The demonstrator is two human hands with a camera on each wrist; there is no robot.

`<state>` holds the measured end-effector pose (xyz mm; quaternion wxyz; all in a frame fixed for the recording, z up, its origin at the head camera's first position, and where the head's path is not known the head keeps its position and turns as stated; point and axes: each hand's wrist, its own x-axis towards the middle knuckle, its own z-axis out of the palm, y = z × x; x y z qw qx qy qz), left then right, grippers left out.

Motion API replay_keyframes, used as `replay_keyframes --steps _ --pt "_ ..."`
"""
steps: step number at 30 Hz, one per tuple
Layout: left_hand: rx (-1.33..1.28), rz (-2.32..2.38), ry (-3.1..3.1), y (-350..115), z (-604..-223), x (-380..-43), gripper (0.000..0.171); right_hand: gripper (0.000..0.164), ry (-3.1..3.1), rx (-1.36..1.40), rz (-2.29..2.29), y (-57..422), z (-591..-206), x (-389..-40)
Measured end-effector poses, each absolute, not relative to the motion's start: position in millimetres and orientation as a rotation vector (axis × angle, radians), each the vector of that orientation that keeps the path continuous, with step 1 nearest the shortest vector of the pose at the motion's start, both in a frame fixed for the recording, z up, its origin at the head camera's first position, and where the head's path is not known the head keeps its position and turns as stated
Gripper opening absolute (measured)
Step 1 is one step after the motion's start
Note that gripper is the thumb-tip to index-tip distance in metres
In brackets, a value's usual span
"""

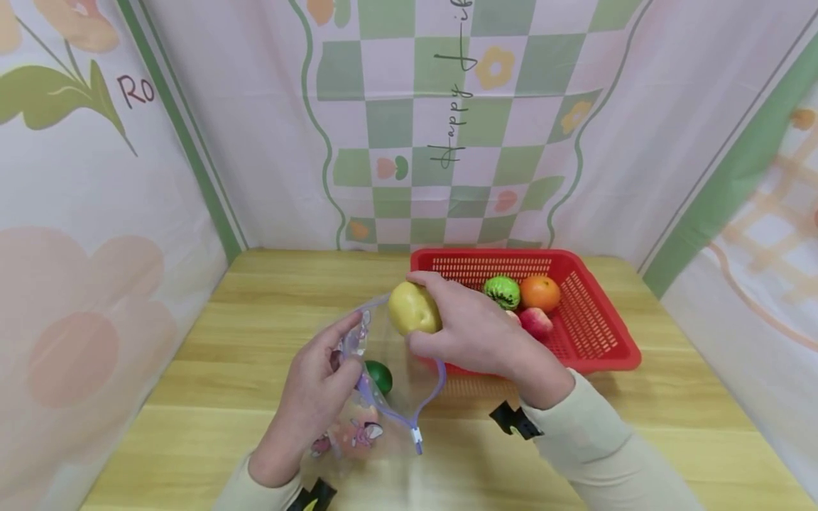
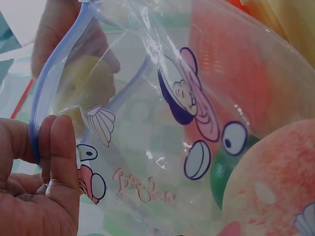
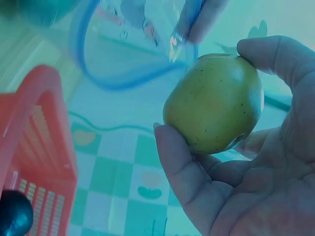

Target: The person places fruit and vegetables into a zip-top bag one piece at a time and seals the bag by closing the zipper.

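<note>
My right hand (image 1: 476, 323) grips a smooth yellow potato (image 1: 414, 309), its skin speckled with small dark dots in the right wrist view. It holds the potato at the open mouth of a clear zip bag (image 1: 409, 397) with a purple-blue rim and cartoon prints. On the bag's left side, my left hand (image 1: 317, 387) pinches the rim between thumb and fingers. Inside the bag lie a green round fruit (image 1: 379, 377) and a pinkish peach (image 2: 275, 182), the peach large in the left wrist view. A white slider (image 1: 417, 436) sits at the near corner of the rim.
Behind my right hand stands a red plastic basket (image 1: 597, 312). In it are a green striped fruit (image 1: 502, 292), an orange (image 1: 540, 292) and a red peach-like fruit (image 1: 536, 322). A dark round fruit (image 3: 15, 214) shows there too. Printed cloth surrounds the wooden table (image 1: 211, 355).
</note>
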<state>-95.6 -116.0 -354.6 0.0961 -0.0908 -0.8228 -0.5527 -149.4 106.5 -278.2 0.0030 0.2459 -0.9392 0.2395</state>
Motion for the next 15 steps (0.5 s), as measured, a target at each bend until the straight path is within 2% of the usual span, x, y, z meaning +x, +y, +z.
replay_keyframes --steps 15 --pt "-0.269 -1.629 -2.436 -117.3 -351.3 -95.1 0.057 0.064 -2.997 0.802 0.910 84.7 -279.0 -129.3"
